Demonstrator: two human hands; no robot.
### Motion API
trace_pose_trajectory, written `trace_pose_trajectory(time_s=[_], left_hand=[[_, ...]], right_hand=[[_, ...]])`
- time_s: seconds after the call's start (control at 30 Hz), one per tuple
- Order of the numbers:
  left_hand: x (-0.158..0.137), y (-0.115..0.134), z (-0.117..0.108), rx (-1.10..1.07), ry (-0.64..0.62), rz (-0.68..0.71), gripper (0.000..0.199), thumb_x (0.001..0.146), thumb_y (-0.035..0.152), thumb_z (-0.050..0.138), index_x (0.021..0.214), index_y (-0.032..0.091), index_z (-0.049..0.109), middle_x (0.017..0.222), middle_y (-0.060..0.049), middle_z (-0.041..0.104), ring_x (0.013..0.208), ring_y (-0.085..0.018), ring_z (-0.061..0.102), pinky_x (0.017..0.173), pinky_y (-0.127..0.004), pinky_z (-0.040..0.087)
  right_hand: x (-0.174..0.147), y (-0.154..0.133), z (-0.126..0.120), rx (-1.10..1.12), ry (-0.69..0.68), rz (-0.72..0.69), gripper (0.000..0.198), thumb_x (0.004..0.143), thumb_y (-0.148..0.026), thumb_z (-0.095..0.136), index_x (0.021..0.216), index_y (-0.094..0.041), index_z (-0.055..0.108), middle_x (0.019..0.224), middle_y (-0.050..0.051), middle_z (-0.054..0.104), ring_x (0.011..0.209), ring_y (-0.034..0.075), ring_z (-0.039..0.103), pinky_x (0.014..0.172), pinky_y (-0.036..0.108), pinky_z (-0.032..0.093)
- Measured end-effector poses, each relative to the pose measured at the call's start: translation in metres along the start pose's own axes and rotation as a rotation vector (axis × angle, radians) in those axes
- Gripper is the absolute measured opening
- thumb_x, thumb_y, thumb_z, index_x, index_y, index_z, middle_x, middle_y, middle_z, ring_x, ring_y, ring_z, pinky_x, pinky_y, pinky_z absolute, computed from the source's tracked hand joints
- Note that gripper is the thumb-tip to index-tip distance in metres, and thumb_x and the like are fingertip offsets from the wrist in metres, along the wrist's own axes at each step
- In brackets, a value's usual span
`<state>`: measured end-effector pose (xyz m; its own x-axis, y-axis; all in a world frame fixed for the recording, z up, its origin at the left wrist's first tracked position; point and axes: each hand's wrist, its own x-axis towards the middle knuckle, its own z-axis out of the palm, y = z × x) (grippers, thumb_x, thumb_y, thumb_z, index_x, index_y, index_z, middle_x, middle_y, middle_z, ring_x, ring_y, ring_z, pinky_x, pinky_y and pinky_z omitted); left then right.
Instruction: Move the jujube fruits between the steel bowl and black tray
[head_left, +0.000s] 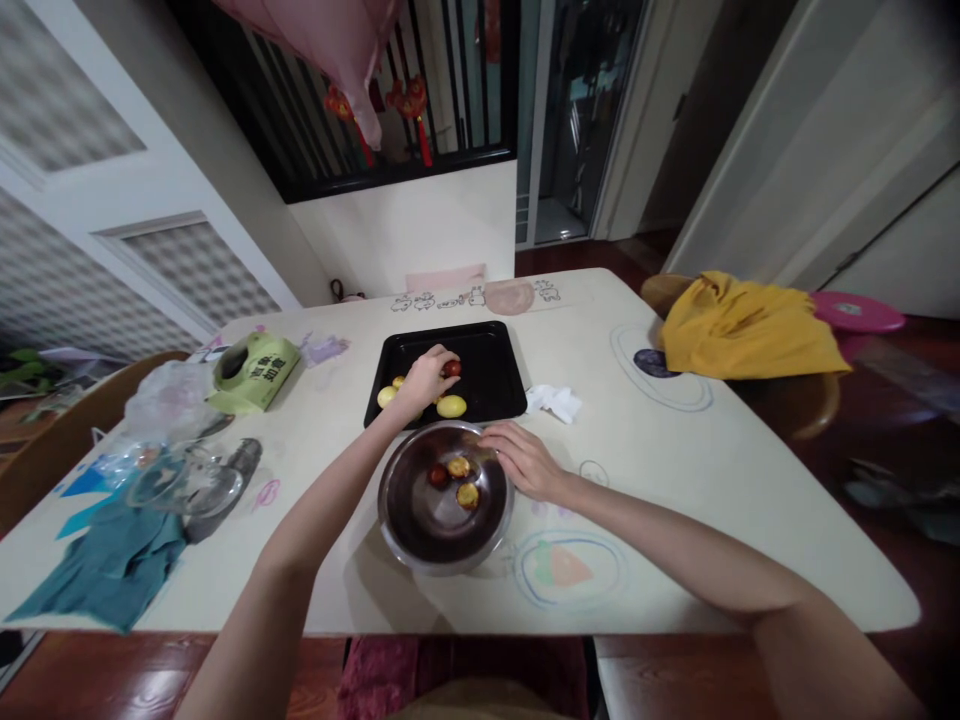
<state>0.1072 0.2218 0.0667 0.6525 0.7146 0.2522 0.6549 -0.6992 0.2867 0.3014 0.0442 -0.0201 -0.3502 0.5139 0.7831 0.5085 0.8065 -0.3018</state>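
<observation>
My left hand (pixel 433 376) reaches over the black tray (pixel 491 375), its fingers closed on a small dark-red round fruit (pixel 451 369). Nearby on the tray lie a yellow oval fruit (pixel 451 406) and another yellow one (pixel 386 397), partly behind my left hand and wrist. Closer to me stands a shiny metal bowl (pixel 401 525), and my right hand (pixel 523 458) grips its right rim. Inside the bowl are a dark-red round piece (pixel 438 475) and two yellow pieces with browned edges, one higher (pixel 459 467) and one lower (pixel 467 496). Their exact kind is unclear.
A crumpled white tissue (pixel 555 402) lies right of the tray. On the left are a green bag (pixel 259 370), clear plastic (pixel 169 400), a transparent container (pixel 195 480) and a teal cloth (pixel 112 555). Yellow fabric (pixel 750 325) covers a chair at the right.
</observation>
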Motion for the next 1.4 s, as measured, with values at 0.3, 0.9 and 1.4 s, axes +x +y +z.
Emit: trace_pose_trajectory(time_s=[0.3, 0.9, 1.4], left_hand=[[-0.143, 0.051, -0.047, -0.124, -0.009, 0.076, 0.023, 0.093, 0.019, 0.073, 0.115, 0.022, 0.072, 0.112, -0.006, 0.074, 0.096, -0.020, 0.075, 0.084, -0.028, 0.061], [-0.189, 0.089, -0.038, 0.163, -0.470, -0.223, 0.024, 0.095, 0.017, 0.071, 0.118, 0.024, 0.071, 0.123, -0.005, 0.077, 0.108, -0.025, 0.077, 0.087, -0.032, 0.059], [-0.184, 0.090, -0.034, 0.211, -0.473, -0.240, 0.022, 0.094, 0.019, 0.074, 0.116, 0.020, 0.070, 0.119, -0.007, 0.076, 0.113, -0.029, 0.074, 0.095, -0.038, 0.059]], right_hand=[[-0.002, 0.001, 0.000, -0.017, 0.005, -0.021, 0.032, 0.111, -0.020, 0.038, 0.134, -0.019, 0.061, 0.118, 0.015, 0.072, 0.111, 0.028, 0.068, 0.092, 0.048, 0.063], [-0.005, 0.002, 0.000, -0.011, -0.001, 0.010, 0.034, 0.112, -0.022, 0.037, 0.133, -0.020, 0.063, 0.120, 0.015, 0.072, 0.111, 0.028, 0.068, 0.092, 0.048, 0.061], [-0.006, 0.002, -0.001, 0.034, -0.006, 0.041, 0.035, 0.111, -0.022, 0.037, 0.131, -0.020, 0.065, 0.120, 0.016, 0.071, 0.110, 0.030, 0.067, 0.092, 0.049, 0.060]])
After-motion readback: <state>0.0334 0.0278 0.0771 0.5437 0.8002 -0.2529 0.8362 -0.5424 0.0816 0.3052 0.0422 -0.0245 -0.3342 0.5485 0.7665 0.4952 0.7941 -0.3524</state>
